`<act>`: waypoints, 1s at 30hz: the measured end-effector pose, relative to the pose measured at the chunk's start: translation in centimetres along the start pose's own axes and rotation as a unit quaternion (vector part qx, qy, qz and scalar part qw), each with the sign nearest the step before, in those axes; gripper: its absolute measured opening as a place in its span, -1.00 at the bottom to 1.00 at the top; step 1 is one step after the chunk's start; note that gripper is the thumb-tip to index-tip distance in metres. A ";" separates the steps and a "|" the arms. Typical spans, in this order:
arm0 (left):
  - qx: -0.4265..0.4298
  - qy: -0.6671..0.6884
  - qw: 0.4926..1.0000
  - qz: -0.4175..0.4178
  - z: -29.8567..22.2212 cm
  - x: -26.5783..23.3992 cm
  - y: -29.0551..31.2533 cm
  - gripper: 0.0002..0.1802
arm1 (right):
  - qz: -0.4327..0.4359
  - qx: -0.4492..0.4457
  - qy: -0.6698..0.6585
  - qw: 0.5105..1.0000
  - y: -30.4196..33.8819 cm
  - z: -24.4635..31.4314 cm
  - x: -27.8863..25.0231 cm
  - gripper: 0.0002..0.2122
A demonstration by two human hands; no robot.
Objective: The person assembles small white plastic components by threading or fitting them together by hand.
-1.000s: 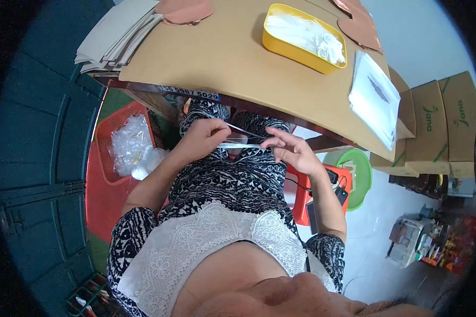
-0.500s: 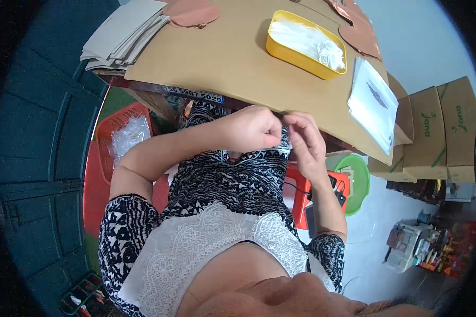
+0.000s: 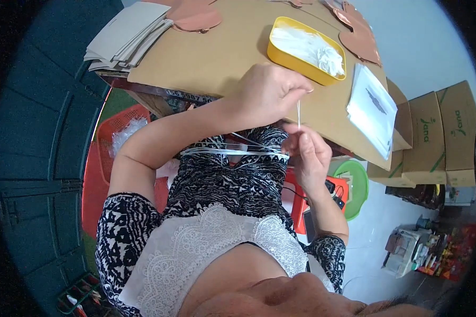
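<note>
My left hand point(image 3: 269, 94) is raised over the table's front edge, thumb and fingers pinched on a thin white string point(image 3: 299, 113). That string runs taut down to my right hand point(image 3: 311, 153), whose fingers are closed around its lower end. More white strands point(image 3: 209, 151) stretch sideways across my patterned clothes, over my lap. Just beyond my left hand on the table stands a yellow tub point(image 3: 301, 67) holding a bundle of white strings point(image 3: 307, 45). My right fingertips are partly hidden, so their exact grip is unclear.
Brown board point(image 3: 211, 58) covers the table. White cards point(image 3: 124, 37) are stacked at the far left, printed sheets point(image 3: 373, 111) on the right. Pink pieces point(image 3: 362, 42) lie at the back. Cardboard boxes point(image 3: 426, 137), a green basin point(image 3: 358, 185) and a red basket point(image 3: 106, 142) stand around.
My left hand has risen away from the right hand, drawing the white string out between them. White strands across my lap now show more clearly.
</note>
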State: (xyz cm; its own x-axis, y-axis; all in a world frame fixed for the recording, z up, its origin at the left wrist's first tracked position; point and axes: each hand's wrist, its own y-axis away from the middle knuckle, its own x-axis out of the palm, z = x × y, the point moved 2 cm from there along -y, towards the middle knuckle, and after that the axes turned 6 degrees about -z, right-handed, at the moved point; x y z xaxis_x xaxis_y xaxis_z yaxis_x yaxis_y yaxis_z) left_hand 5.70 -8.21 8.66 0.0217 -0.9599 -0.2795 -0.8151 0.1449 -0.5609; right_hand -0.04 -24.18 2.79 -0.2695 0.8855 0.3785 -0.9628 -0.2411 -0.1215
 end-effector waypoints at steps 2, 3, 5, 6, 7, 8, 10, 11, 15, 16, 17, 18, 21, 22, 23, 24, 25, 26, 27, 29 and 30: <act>0.036 -0.154 0.979 0.132 0.5 -1.0 0.6 -0.86 | -0.054 -0.120 0.301 0.945 0.2 1.7 -0.9 -0.76; 0.034 -0.154 0.979 0.132 0.4 -1.5 0.8 -0.86 | -0.058 -0.182 0.307 0.932 -0.3 2.3 -1.2 -0.82; -0.058 0.097 0.927 0.358 -0.1 -1.2 1.3 -0.87 | -0.072 -0.202 0.340 0.916 -1.0 2.7 -1.6 -0.83; -0.089 0.149 0.905 0.387 -0.4 -0.9 1.5 -0.86 | -0.077 -0.202 0.347 0.913 -1.2 2.5 -1.7 -0.82; -0.133 0.195 0.901 0.365 -1.3 -1.2 1.2 -0.86 | -0.037 -0.201 0.339 0.918 -1.3 2.1 -1.6 -0.83; -0.175 0.240 0.892 0.340 -2.1 -1.4 0.9 -0.86 | 0.003 -0.199 0.331 0.922 -1.3 1.4 -1.7 -0.84; -0.187 0.252 0.910 0.272 -1.8 -1.2 0.6 -0.86 | 0.010 -0.196 0.343 0.919 -0.5 1.1 -0.9 -0.89; -0.200 0.262 0.922 0.203 -1.3 -1.2 0.5 -0.86 | 0.045 -0.203 0.371 0.905 -0.4 2.4 0.3 -0.90; -0.017 0.136 0.944 0.301 0.2 -0.9 1.4 -0.84 | 0.048 -0.245 0.390 0.886 -0.9 4.2 0.3 -0.88; -0.018 0.137 0.943 0.303 -0.5 -1.3 1.2 -0.84 | 0.022 -0.239 0.389 0.889 -1.1 4.2 -0.2 -0.87; -0.060 0.176 0.929 0.321 -1.6 -2.0 0.9 -0.83 | 0.028 -0.250 0.391 0.885 -1.5 3.8 -0.3 -0.86; -0.103 0.215 0.911 0.337 -2.2 -2.2 0.7 -0.82 | 0.025 -0.250 0.392 0.885 -1.2 3.6 -0.1 -0.86; -0.152 0.213 0.933 0.247 -1.6 -2.2 0.3 -0.83 | 0.108 -0.201 0.400 0.888 -0.9 3.0 0.9 -0.85; -0.173 0.199 0.945 0.192 -1.5 -2.2 0.1 -0.84 | 0.110 -0.201 0.399 0.888 -0.8 3.4 1.0 -0.85; -0.129 0.166 0.967 0.144 -0.5 -1.6 0.4 -0.84 | 0.107 -0.233 0.398 0.881 -0.7 3.9 1.3 -0.86; -0.130 0.165 0.967 0.142 -0.3 -1.8 0.6 -0.84 | 0.104 -0.265 0.396 0.873 -0.6 4.3 1.4 -0.87; -0.083 0.152 0.958 0.230 -0.5 -1.6 0.8 -0.84 | 0.088 -0.284 0.376 0.878 -0.8 4.5 0.7 -0.90; -0.035 0.137 0.938 0.315 -1.0 -1.5 1.0 -0.83 | 0.086 -0.283 0.377 0.877 -0.9 4.7 0.3 -0.90; -0.027 0.143 0.920 0.364 -1.4 -1.9 1.2 -0.85 | 0.057 -0.234 0.383 0.892 -1.1 4.7 -0.2 -0.90; -0.068 0.190 0.931 0.305 -2.6 -2.2 1.0 -0.85 | 0.053 -0.219 0.386 0.894 -1.3 4.0 -0.5 -0.89; -0.109 0.235 0.935 0.243 -2.9 -2.3 0.7 -0.86 | 0.073 -0.217 0.407 0.884 -1.0 3.4 -0.6 -0.87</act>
State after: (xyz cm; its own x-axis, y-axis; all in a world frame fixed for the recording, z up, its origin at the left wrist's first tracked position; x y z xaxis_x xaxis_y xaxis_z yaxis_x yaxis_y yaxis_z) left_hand 3.38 -6.54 11.13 -0.5970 -0.8002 -0.0577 -0.7620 0.5881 -0.2711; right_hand 1.00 -25.81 5.84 -0.1191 0.8923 -0.4355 -0.7742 -0.3580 -0.5219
